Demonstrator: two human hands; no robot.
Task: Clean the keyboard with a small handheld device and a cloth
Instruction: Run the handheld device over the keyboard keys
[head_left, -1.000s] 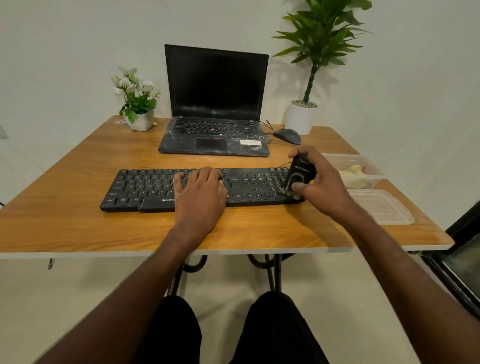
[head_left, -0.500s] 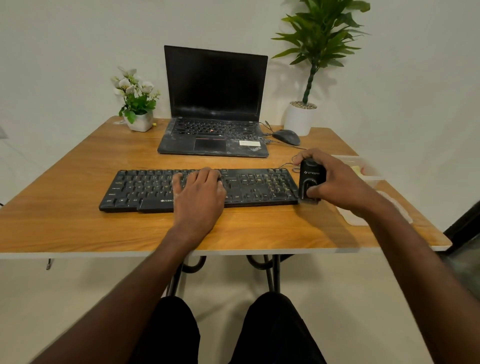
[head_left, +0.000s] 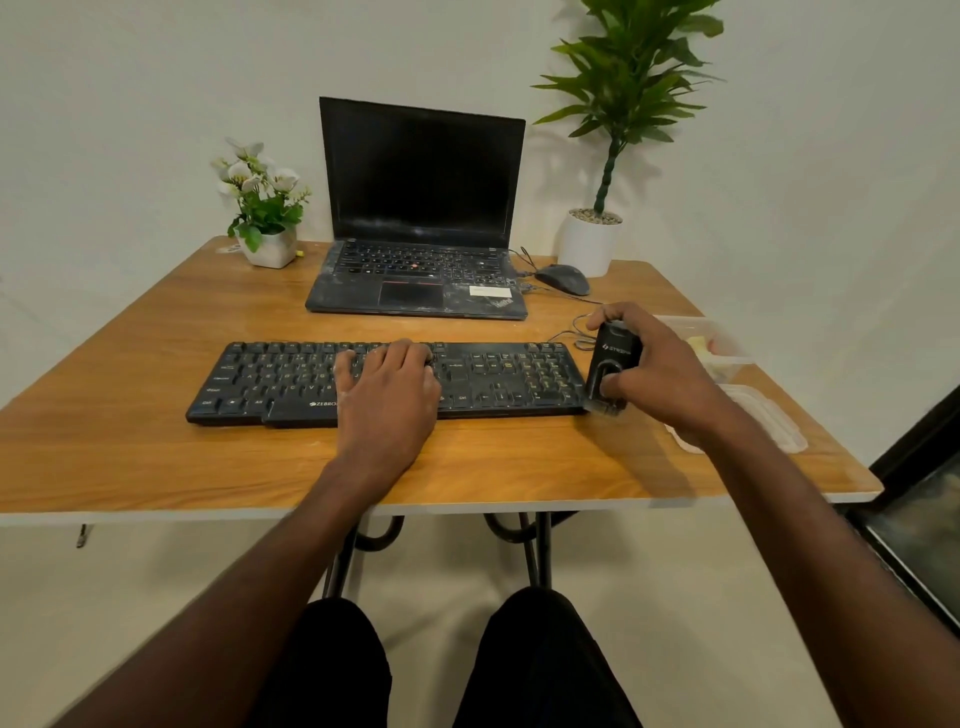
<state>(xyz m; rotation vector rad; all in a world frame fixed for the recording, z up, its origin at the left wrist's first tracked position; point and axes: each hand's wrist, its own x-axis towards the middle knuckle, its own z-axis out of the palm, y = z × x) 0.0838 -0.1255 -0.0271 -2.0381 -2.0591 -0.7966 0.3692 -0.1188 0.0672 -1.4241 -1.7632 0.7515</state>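
A black keyboard (head_left: 498, 374) lies across the middle of the wooden table (head_left: 156, 457). My left hand (head_left: 387, 400) rests flat on its middle keys, fingers straight. Just off the keyboard's right end, my right hand (head_left: 660, 379) grips a small black handheld device (head_left: 612, 364), held upright with its lower end on the table beside the keyboard's corner. A pale cloth (head_left: 698, 344) lies inside the clear container to the right, mostly hidden behind my right hand.
A dusty open laptop (head_left: 421, 280) sits behind the keyboard, with a mouse (head_left: 563, 279) and its cable to its right. A small flower pot (head_left: 267, 244) stands back left, a tall potted plant (head_left: 592, 244) back right. A clear container (head_left: 722, 345) and its lid (head_left: 769, 421) lie near the right edge.
My right hand has carried the device off the keyboard's right-hand keys to a spot just beyond its right end. My left hand has stayed on the keys.
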